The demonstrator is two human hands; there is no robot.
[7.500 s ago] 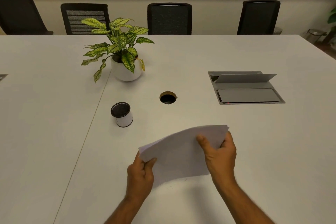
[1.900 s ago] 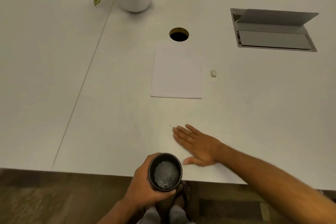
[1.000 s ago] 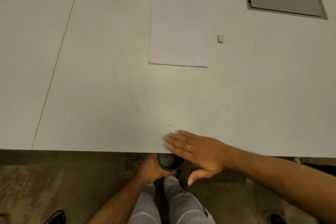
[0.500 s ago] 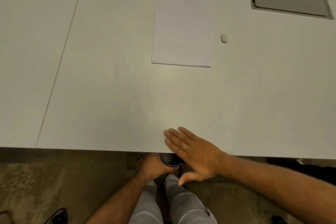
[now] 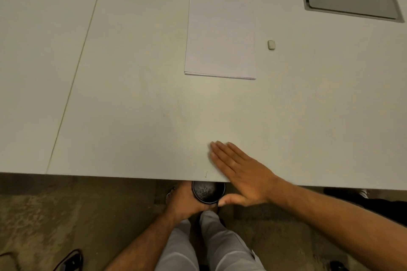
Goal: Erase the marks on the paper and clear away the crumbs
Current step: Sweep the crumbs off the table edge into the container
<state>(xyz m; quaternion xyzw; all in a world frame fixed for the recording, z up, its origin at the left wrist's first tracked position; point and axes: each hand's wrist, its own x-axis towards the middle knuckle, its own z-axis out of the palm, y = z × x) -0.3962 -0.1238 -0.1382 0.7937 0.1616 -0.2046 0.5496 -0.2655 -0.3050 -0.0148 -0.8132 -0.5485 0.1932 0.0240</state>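
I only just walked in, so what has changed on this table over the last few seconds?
The stack of white paper, earlier held in both hands, now lies flat. The left hand took the small black-rimmed cup and holds it under the table edge; the right hand sweeps flat toward it. The small white eraser stayed put.

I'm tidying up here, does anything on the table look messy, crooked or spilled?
Nothing stands out. The paper lies flat and square, the eraser sits apart to its right. One tiny dark speck lies at the table edge, above the cup.
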